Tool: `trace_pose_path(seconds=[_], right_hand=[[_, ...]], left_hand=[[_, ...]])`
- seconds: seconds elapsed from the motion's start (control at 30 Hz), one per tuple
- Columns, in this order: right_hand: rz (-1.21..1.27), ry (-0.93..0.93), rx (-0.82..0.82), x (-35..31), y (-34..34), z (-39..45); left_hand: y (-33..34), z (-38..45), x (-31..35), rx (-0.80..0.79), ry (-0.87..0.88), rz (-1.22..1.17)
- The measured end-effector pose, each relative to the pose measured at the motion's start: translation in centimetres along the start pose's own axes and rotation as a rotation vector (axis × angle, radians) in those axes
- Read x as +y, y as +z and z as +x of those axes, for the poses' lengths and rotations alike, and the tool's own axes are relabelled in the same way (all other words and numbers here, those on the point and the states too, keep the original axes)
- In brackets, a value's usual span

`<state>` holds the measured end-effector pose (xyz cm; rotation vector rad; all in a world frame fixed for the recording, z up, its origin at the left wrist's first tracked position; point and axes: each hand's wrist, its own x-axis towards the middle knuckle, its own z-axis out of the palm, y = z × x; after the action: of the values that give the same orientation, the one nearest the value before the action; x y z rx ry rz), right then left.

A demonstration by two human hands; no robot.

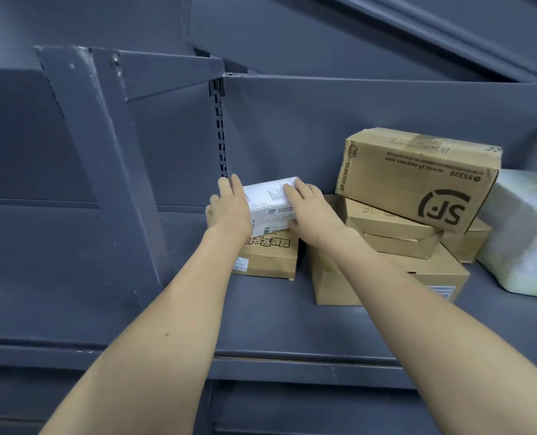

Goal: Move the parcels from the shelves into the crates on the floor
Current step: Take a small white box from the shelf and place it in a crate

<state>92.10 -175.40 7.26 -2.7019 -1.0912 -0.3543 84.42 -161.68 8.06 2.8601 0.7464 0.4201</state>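
We see a white parcel [272,200] lying atop a brown box [265,257] on the shelf [261,324], beside stacked cardboard parcels [418,189].

Hidden, cropped and unreadable parts of the shelf view

The left hand [229,208] covers the left end of the white parcel [268,200], and the right hand [311,211] covers its right end, so neither end shows; its label print is too small to read. The brown box [265,257] beneath it is mostly hidden by the parcel and the left wrist. The right forearm crosses the low carton [386,277], hiding much of its top. The SF box [418,180] hides the backs of the flat cartons [389,227] under it. The white wrapped bundle [524,233] runs off the right edge. Both arms are cut off at the bottom edge.
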Motion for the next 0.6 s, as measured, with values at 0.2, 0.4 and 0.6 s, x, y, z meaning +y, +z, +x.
trace_pose_path(seconds=[0.2,0.4,0.6], right_hand=[[0.063,-0.044,0.06,-0.5,-0.6,-2.1],[0.164,-0.073,0.214,-1.1,-3.4,-5.2],[0.246,-0.042,0.352,-1.9,-4.4,-12.7]], left_hand=[[-1.2,-1.1,0.6,-0.009,-0.094,-0.076],[-2.3,-4.6,0.4,0.131,-0.013,-0.283],[-3.4,-14.4,0.4,0.347,0.177,-0.418]])
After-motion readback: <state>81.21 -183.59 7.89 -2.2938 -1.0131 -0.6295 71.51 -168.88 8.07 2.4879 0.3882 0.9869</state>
